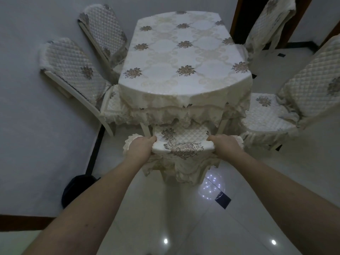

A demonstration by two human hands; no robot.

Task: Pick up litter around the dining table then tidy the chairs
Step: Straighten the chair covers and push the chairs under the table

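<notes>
Cream quilted fabric covers the near chair [184, 144], which stands at the near end of the dining table [184, 57] with its seat tucked partly beneath the lace hem of the tablecloth [184, 111]. Its back faces the camera and its front points toward the table, in line with the table's long axis, which runs away from the viewer. The person's left hand [139, 147] grips the left end of the chair's top rail, fingers curled over the padded edge; the right hand [225, 144] clamps the right end the same way. Both forearms reach forward, bare.

Floral medallions dot the tablecloth, which hangs in scalloped lace around the rounded near end. Two left chairs [73, 69] stand along the table's left side by a pale wall, their backs fanned outward and their seats partly under the cloth. On the right, a right chair [272, 115] sits just beside the table corner, its seat wholly clear of the cloth and its back leaning away to the right; a far chair [270, 21] stands beyond it near a dark doorway [244, 17].

Glossy white floor tiles [184, 218] with small dark inset squares reflect ceiling lights. A dark rounded object [77, 190], too dim to identify, sits at the foot of the left wall.
</notes>
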